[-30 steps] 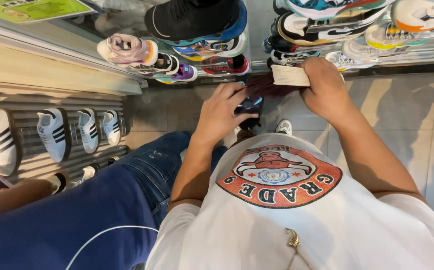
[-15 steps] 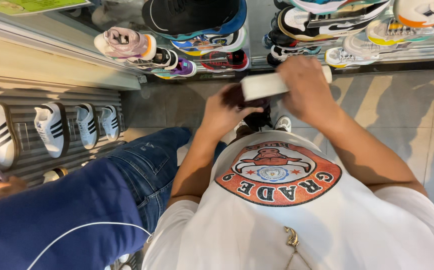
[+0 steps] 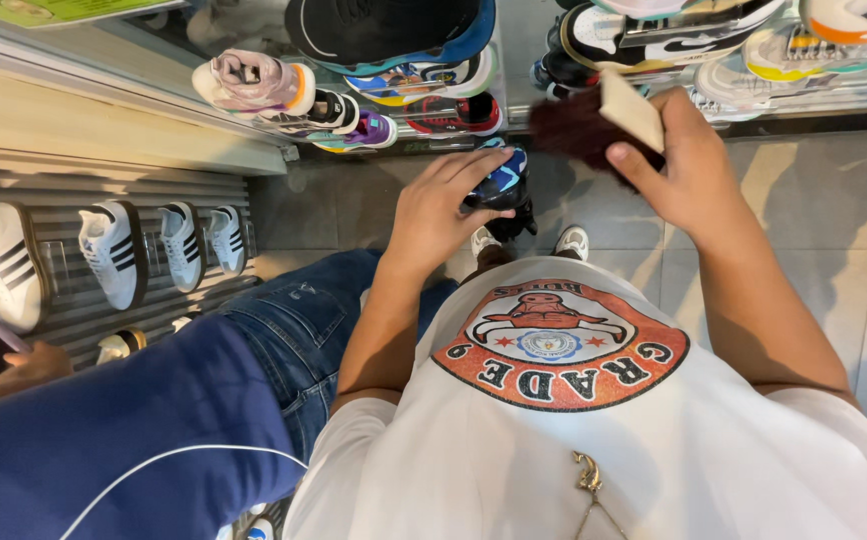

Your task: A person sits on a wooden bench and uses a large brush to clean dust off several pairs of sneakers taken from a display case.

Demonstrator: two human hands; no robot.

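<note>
My left hand (image 3: 439,215) grips a small black and blue sneaker (image 3: 502,188) in front of my chest, fingers spread over its top. My right hand (image 3: 689,165) is closed on a brush (image 3: 609,120) with a pale wooden back and dark reddish bristles. The brush is raised to the right of the sneaker and a little above it, bristles turned toward the shoe, not touching it. My white T-shirt with a round red print (image 3: 554,345) fills the lower part of the view.
Glass shelves of colourful sneakers (image 3: 394,70) run along the top. White striped sneakers (image 3: 114,250) hang on a slatted wall at left. Another person in a blue top (image 3: 124,430) and jeans stands close on my left. Grey tiled floor (image 3: 834,200) lies to the right.
The brush swept left over the sneaker half a second ago, then came back up to the right. My left hand stayed on the shoe, now held slightly higher.
</note>
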